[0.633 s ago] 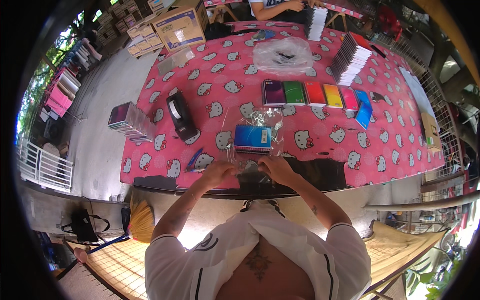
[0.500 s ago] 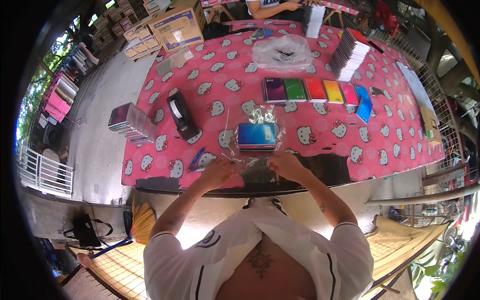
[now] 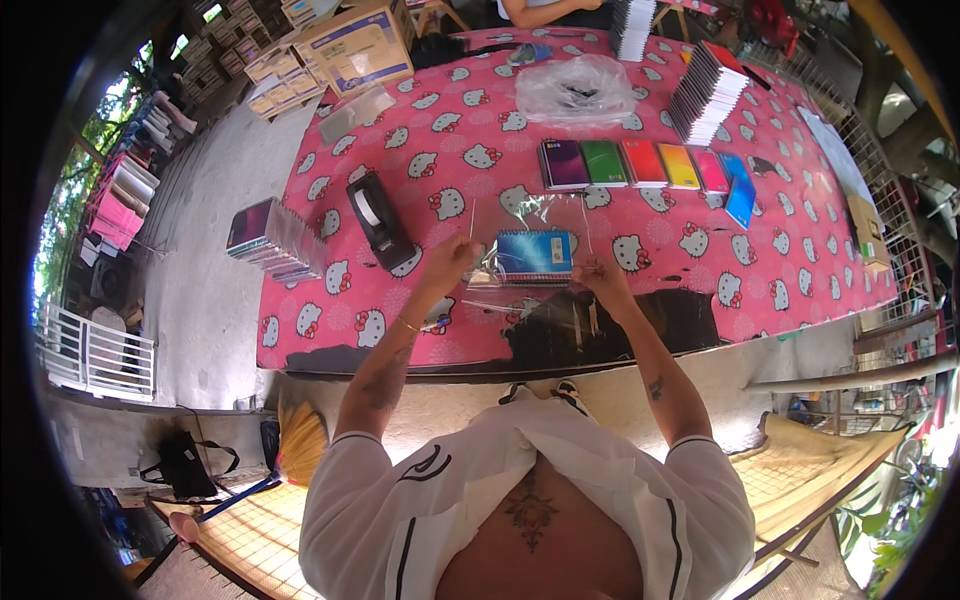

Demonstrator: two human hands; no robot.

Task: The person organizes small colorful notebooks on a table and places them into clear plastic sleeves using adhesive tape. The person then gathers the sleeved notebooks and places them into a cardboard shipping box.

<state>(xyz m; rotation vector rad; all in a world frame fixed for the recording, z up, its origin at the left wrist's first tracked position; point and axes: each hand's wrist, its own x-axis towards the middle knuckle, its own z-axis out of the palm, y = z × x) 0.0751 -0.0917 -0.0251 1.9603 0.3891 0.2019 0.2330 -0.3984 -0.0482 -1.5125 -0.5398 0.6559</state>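
The worktop (image 3: 700,250) wears a pink cloth patterned with white cat faces; the near notebook (image 3: 535,255) is blue, inside clear wrap; the far row of notebooks (image 3: 640,165) runs purple, green, red, yellow, pink, blue; the tape dispenser (image 3: 378,220) at left is black.

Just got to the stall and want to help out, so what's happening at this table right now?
A person stands at a pink patterned table, both hands on a clear plastic sleeve with a blue spiral notebook in it. The left hand holds the sleeve's left side, the right hand its right side. Behind it lies a row of coloured notebooks, with a tape dispenser to the left and stacks of notebooks at the far right and left edge.
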